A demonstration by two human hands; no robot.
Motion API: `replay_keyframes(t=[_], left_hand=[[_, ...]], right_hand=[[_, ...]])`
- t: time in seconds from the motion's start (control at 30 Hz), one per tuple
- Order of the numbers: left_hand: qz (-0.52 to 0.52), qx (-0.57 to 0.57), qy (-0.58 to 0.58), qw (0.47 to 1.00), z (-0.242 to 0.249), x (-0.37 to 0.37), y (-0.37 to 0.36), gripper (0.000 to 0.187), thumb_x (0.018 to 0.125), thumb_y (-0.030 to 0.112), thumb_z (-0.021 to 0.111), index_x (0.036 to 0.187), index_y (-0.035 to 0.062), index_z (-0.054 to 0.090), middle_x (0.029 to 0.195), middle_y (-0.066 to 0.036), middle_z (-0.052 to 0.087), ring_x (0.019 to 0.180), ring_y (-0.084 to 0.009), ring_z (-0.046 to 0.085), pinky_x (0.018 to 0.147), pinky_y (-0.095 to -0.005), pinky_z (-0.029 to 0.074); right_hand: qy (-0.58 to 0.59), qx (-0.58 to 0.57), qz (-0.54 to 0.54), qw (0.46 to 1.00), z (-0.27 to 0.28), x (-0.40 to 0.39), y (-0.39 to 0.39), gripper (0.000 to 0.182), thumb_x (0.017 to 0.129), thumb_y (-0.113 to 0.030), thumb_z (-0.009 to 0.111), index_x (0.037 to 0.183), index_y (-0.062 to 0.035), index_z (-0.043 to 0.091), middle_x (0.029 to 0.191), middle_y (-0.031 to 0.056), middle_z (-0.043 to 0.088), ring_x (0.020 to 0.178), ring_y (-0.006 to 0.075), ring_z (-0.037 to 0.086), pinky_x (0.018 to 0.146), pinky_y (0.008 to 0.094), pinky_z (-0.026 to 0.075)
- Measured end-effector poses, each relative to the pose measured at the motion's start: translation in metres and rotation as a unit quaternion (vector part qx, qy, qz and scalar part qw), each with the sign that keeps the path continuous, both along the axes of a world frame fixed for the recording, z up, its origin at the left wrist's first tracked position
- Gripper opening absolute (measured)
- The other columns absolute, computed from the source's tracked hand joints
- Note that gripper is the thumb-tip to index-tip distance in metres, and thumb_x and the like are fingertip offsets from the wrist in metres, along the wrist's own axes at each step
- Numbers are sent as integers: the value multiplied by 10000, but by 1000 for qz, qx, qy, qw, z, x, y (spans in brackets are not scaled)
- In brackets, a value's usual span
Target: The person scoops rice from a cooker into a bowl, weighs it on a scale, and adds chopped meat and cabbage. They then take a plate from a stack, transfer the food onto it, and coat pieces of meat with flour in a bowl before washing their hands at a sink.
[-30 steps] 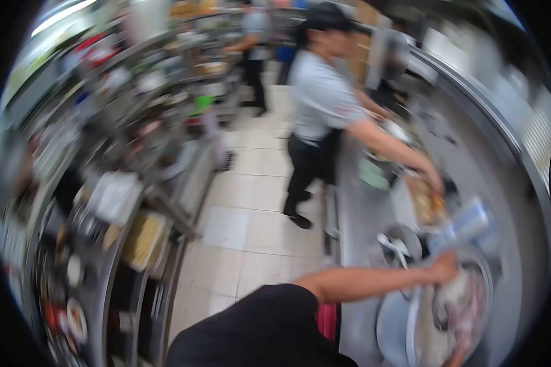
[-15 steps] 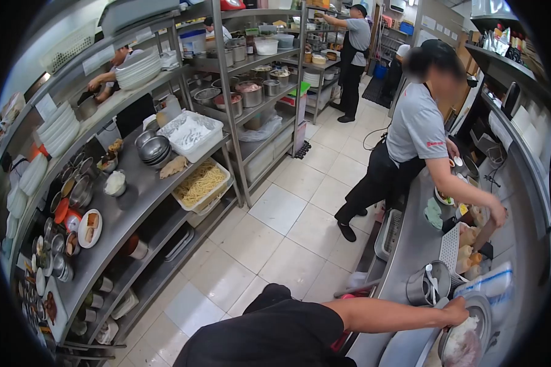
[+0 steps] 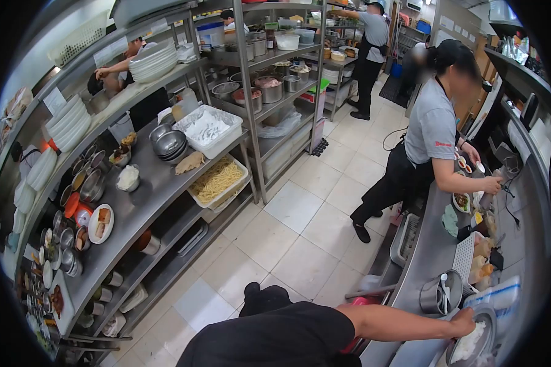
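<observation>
Apparently soft and sticky, white rice-like food [image 3: 469,344] sits in a metal bowl [image 3: 488,321] at the near end of the desk [image 3: 431,249]. My left fingers [image 3: 468,317] curl at its rim; whether they grip, I cannot tell. Stiff, probably slick, it's best held there.

Clock on your forward view: bowl [image 3: 487,323] at 4, your left hand [image 3: 463,322] at its rim; pot [image 3: 431,301] just beyond, on the counter [image 3: 431,254]. Co-worker [image 3: 433,128] beside that counter, 2–3. Rack [image 3: 254,124] at 12. Tub [image 3: 217,145] at 10, on the table [image 3: 147,189]; noodle tray [image 3: 229,197] beneath.
</observation>
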State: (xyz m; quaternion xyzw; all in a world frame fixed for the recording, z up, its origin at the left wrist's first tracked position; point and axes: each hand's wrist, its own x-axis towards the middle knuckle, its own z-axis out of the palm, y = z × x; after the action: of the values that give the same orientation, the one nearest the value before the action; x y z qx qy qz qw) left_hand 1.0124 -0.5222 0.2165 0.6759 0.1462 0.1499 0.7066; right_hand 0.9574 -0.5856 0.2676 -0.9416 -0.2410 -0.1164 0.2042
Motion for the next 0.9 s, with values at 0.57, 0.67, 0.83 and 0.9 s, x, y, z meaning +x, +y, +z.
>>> replay_keyframes(t=[0.57,0.67,0.83,0.9], left_hand=[[48,-156,-9,986,-50,-239,276,120,550,-36,503,658,7,474,571,-16,446,515,-87,451,387,-279,323],[137,-170,5,976,-68,-322,323,147,578,-33,541,719,2,517,605,1,457,528,-77,439,420,-262,342],[327,-239,55,913,-109,-464,378,143,625,-29,565,763,6,551,630,5,474,563,-80,444,471,-249,347],[418,-239,79,873,-119,-519,391,147,619,-42,550,758,9,551,629,-5,480,562,-85,450,473,-245,348]], right_hand=[[36,26,96,994,-48,-50,169,317,704,-209,616,969,-52,540,927,116,560,854,262,532,742,376,426],[50,35,103,993,-60,-68,202,305,703,-209,613,955,-53,542,911,114,564,839,262,536,729,377,430],[106,39,127,986,-98,-108,264,285,701,-208,609,932,-55,546,883,110,569,812,261,543,709,380,437],[140,28,148,979,-121,-124,290,277,701,-208,608,923,-55,547,873,109,571,802,261,545,700,381,439]])
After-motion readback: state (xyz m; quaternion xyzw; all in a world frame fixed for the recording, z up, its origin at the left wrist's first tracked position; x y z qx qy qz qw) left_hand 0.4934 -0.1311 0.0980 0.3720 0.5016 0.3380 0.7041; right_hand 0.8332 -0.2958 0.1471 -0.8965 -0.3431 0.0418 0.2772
